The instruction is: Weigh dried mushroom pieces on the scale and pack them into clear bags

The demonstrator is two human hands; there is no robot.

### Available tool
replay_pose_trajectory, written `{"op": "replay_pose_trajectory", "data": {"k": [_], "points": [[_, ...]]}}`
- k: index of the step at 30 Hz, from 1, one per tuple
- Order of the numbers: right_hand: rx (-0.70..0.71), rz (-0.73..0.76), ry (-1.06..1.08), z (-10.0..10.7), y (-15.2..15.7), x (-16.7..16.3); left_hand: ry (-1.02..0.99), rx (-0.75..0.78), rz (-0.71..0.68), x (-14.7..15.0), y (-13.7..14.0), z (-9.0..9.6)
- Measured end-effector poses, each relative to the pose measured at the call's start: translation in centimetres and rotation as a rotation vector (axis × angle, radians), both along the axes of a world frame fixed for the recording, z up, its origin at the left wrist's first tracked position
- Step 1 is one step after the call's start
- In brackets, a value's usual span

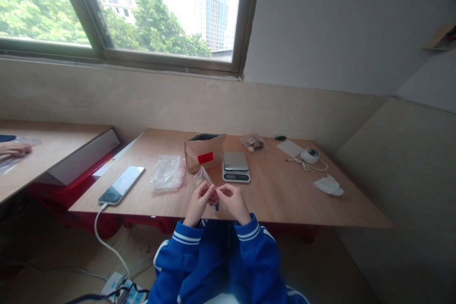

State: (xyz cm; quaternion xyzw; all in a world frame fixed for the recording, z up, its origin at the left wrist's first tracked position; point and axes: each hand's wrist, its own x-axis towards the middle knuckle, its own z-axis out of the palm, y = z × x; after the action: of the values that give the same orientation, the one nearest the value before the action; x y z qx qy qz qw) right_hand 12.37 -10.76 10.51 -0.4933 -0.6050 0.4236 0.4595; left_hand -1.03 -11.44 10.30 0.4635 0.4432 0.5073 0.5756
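Observation:
My left hand [198,203] and my right hand [233,201] meet at the near edge of the wooden table [285,199]. Both pinch a small clear plastic bag [200,177] that stands up between the fingers. A small dark thing hangs just below my fingers; I cannot tell what it is. Right behind my hands are a brown paper bag [204,153] with a red label, open at the top, and a small digital scale [235,166]. Both my sleeves are blue with white stripes.
A pile of clear plastic bags [166,173] and a phone [121,184] on a white cable lie to the left. At the back right are a filled small bag [252,143], a green pen [280,138], white paper [289,147], a round white device [310,155] and a white cloth [328,185]. Another person's hand [14,149] rests on the left table.

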Motion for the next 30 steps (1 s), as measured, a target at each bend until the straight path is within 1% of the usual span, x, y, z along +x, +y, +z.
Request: {"op": "replay_pose_trajectory", "data": {"k": [3,6,8,10,11,12,14,17,19,21,23,25,27,30], "points": [[0.023,-0.090,-0.028,0.3,-0.1,0.0,0.008,0.053,-0.035,0.2,0.0,0.2],[0.069,-0.185,-0.062,0.4,0.0,0.1,0.033,0.100,-0.031,0.5,-0.1,0.7],[0.096,-0.328,-0.066,0.4,0.5,0.7,0.064,0.132,-0.078,0.6,-0.6,1.1],[0.112,-0.515,-0.031,0.5,1.1,1.9,0.094,0.143,-0.158,0.6,-1.1,1.4],[0.111,-0.582,0.012,0.6,1.4,2.7,0.105,0.138,-0.193,0.6,-1.4,1.4],[0.109,-0.603,0.070,0.8,1.6,3.4,0.112,0.128,-0.218,0.6,-1.6,1.2],[0.108,-0.552,0.171,1.3,1.8,4.5,0.103,0.105,-0.259,0.5,-1.7,0.3],[0.104,-0.443,0.218,2.5,1.5,4.9,-0.002,0.032,-0.280,0.5,-0.8,-2.5],[0.084,-0.392,0.236,3.0,1.3,4.5,-0.085,-0.021,-0.173,0.7,0.0,-4.6],[0.056,-0.327,0.243,3.0,1.5,4.1,-0.143,-0.029,-0.110,0.9,0.7,-6.1],[0.041,-0.230,0.199,2.6,2.0,3.9,-0.206,-0.022,-0.066,1.2,1.2,-6.7],[0.076,-0.151,0.089,2.1,2.6,3.9,-0.239,-0.011,-0.018,1.4,1.6,-6.9],[0.160,-0.152,-0.030,1.7,3.1,3.9,-0.208,-0.025,0.023,1.6,2.2,-6.8],[0.325,-0.219,-0.141,1.9,3.4,3.7,-0.127,-0.049,0.075,1.6,3.6,-7.1]]}}
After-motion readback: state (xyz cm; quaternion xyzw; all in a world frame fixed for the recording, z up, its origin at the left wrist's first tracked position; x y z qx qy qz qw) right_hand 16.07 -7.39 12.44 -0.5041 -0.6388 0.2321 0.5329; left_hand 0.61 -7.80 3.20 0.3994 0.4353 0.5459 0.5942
